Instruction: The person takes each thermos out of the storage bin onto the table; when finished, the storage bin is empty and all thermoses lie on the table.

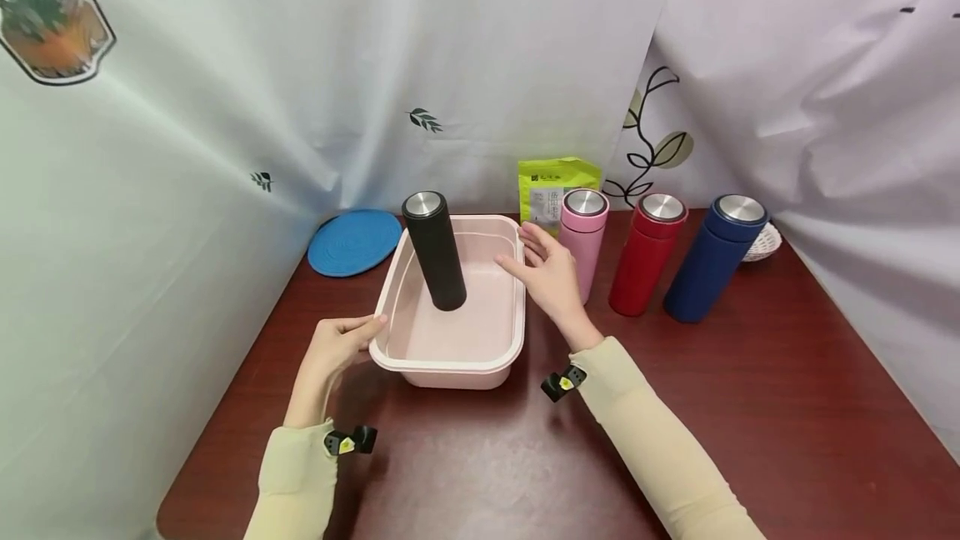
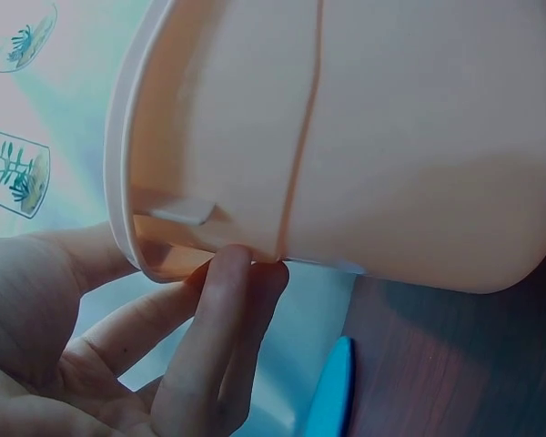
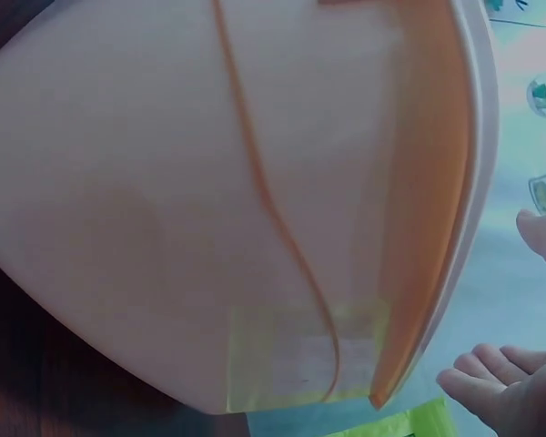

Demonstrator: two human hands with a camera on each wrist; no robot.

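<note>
A pale pink plastic basin (image 1: 457,366) sits mid-table, with a black thermos (image 1: 438,257) standing inside it. My left hand (image 1: 337,352) grips the basin's left rim, thumb on top. In the left wrist view its fingers (image 2: 220,309) press up under the rim against the outer wall. Over by the right rim, my right hand (image 1: 553,277) has its fingers spread, and the thumb reaches over the basin's edge in the head view. The right wrist view shows a gap between those fingertips (image 3: 473,387) and the rim.
Right of the basin stand a pink thermos (image 1: 581,248), a red thermos (image 1: 645,261) and a blue thermos (image 1: 708,265). Behind the pink one is a lime-green packet (image 1: 536,177). A white woven basket (image 1: 765,242) shows behind the blue thermos. At back left lies a blue round mat (image 1: 352,242).
</note>
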